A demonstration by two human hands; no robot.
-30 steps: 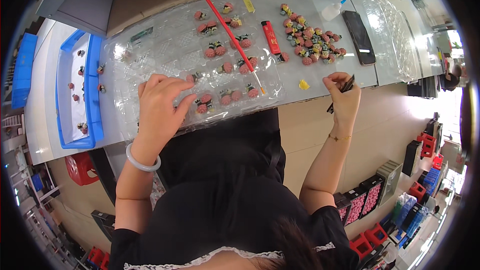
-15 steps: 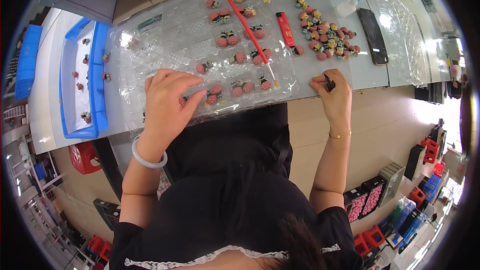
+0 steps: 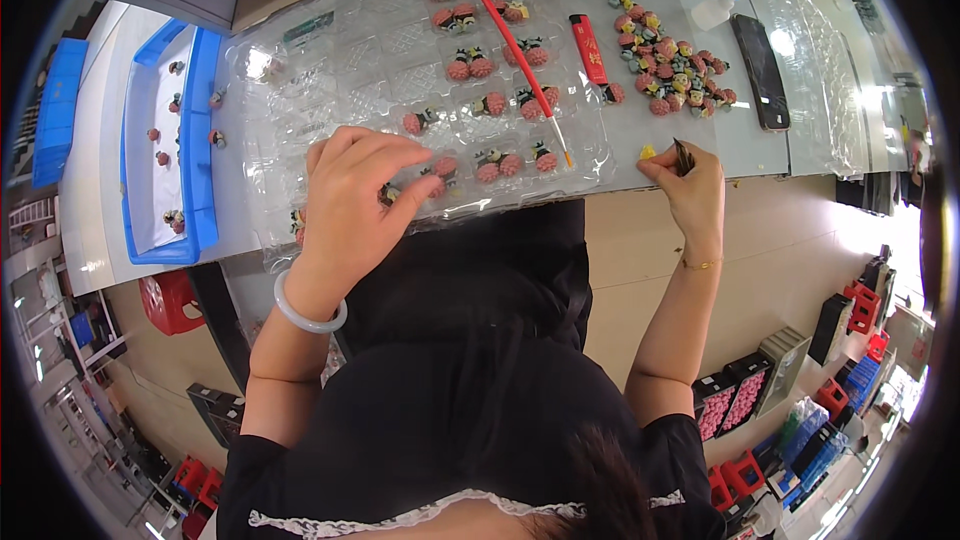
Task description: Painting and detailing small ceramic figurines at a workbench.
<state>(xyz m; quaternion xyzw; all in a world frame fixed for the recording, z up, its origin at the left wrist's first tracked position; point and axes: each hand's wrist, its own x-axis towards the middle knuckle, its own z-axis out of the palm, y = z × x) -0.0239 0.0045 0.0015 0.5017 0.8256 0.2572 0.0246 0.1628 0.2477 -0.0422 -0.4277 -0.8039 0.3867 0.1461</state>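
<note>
A person's left hand (image 3: 362, 195) curves over the near edge of a clear plastic tray (image 3: 370, 75), fingers bent and thumb parted from the forefinger; whether it grips anything cannot be told. Small pink-and-black figures (image 3: 498, 168) sit in the tray's pockets, some close by the thumb. The right hand (image 3: 690, 182), its fingers pinched around a slim dark tool (image 3: 683, 158), rests near the table's front edge, fingertips just beside a yellow lump (image 3: 647, 152). A red paintbrush (image 3: 506, 35) lies slantwise across the tray's right side. Right of it are a red lighter (image 3: 589, 48) and a heap of similar figures (image 3: 672, 70); beyond the heap are a white bottle (image 3: 714, 10) and a black phone (image 3: 761, 72). At far left, a blue bin (image 3: 201, 175) holds several more.
</note>
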